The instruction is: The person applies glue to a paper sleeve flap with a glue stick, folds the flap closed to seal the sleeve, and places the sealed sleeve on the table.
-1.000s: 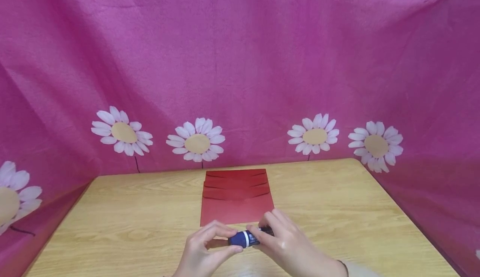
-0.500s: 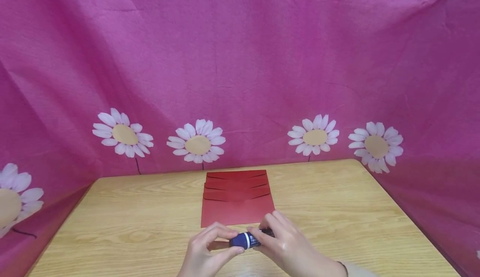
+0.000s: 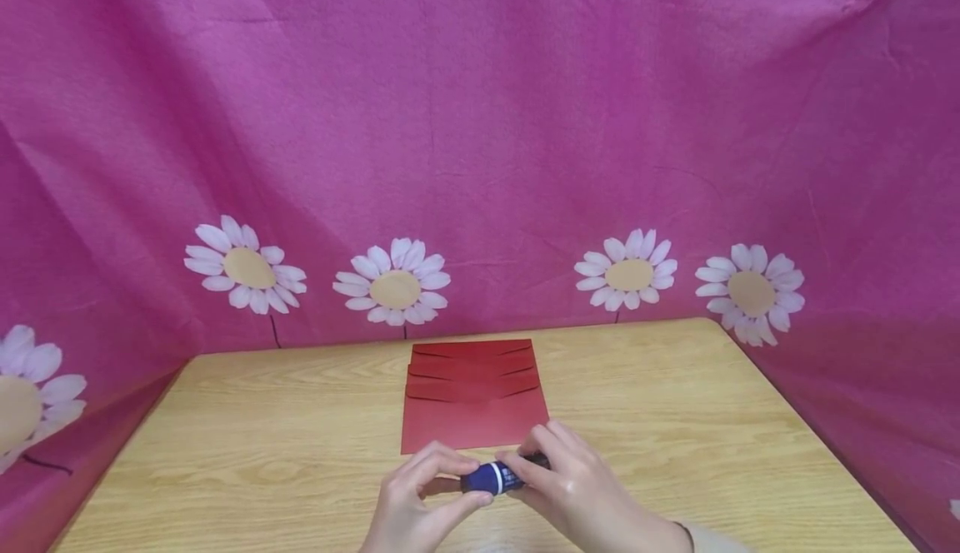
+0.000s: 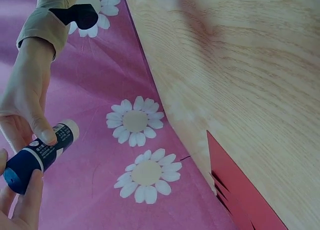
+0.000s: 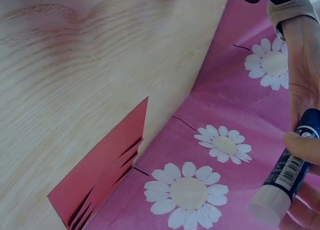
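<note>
A dark blue glue stick with a white band and a white end lies sideways between my two hands, near the front of the table. My left hand pinches its blue cap end between thumb and fingers. Around the labelled body curls my right hand, thumb along the near side. In the left wrist view the glue stick shows its cap at lower left and its pale end past the right thumb. A barcode shows on the glue stick in the right wrist view.
Just beyond my hands, three red envelopes overlap in a stack on the wooden table. A pink cloth printed with white daisies hangs behind the table and along both sides.
Both hands and the glue stick have shifted very slightly to the right, with the same hold. The envelopes lie where they were.
</note>
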